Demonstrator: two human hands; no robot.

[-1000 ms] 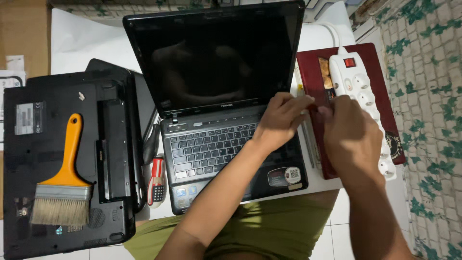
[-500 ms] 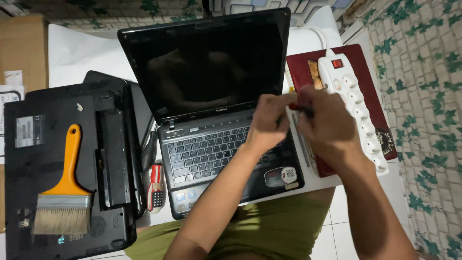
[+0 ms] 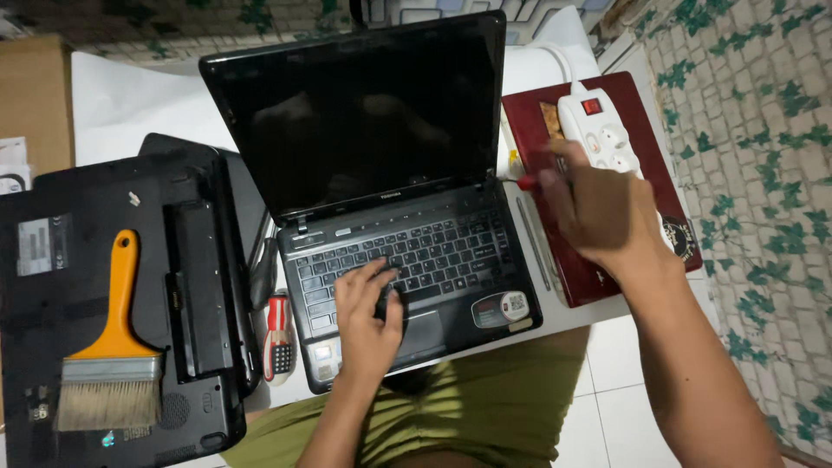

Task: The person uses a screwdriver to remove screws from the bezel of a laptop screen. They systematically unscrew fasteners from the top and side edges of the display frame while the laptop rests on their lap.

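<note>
While our left hand (image 3: 368,316) rests flat with loose fingers on the keyboard and palm rest of the open black laptop (image 3: 407,251), our right hand (image 3: 598,208) closes around a thin red-handled tool (image 3: 527,183). Its red end sticks out left of the fingers, just beside the laptop's right edge, above the dark red flat case (image 3: 607,277).
</note>
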